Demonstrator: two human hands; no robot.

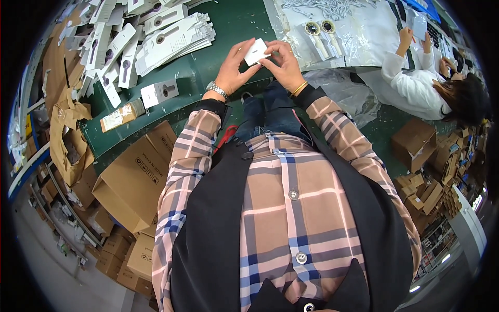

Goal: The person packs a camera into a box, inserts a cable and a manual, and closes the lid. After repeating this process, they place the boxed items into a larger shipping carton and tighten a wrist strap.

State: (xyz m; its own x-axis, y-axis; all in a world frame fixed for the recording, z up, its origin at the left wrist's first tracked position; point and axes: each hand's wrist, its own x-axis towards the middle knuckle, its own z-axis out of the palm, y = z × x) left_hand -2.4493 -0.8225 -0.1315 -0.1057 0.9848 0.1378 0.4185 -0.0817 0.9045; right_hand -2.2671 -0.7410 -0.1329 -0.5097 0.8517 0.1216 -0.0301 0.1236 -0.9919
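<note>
Between my two hands, over the green table's near edge, is a small white carton (pixel 257 52), its end turned toward me. My left hand (pixel 235 67) is curved round the carton's left side, with fingers at its far edge and thumb near its lower corner. The fingertips and thumb of my right hand (pixel 286 65) pinch it from the right. Anything inside the carton is hidden. To the left lies a stack of flattened white cartons (pixel 174 44), beside a loose heap of similar printed cartons (pixel 106 54).
A white box (pixel 159 93) and a small brown box (pixel 122 115) lie at the left table edge. Two round-headed devices with pale handles (pixel 323 39) and white cables (pixel 332 9) lie right. A co-worker in white (pixel 416 86) sits there. Open cardboard box (pixel 135 174) stands below left.
</note>
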